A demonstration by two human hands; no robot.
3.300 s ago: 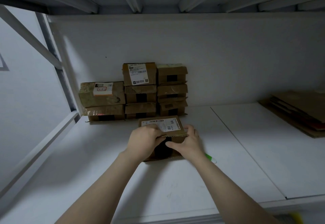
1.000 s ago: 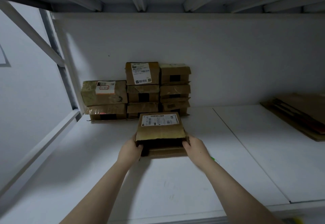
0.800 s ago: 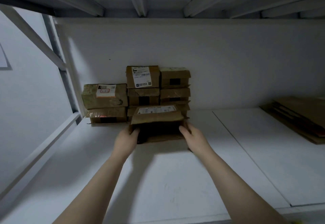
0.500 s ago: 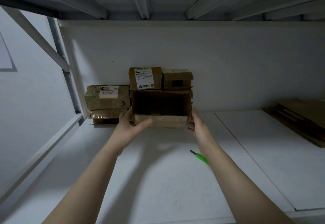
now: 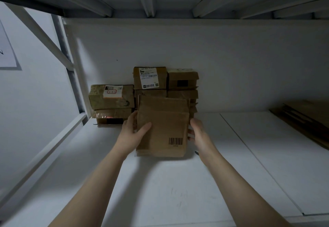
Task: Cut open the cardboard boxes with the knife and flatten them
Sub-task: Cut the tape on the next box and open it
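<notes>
Your left hand pinches the barcoded cardboard box, thumb across its face, and your right hand grips the opposite edge. The box is just in front of the stack of sealed boxes. Press both sides evenly so it collapses flat.

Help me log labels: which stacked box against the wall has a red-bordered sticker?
The top box of the left stack; its neighbour bears a plain white shipping label.
</notes>
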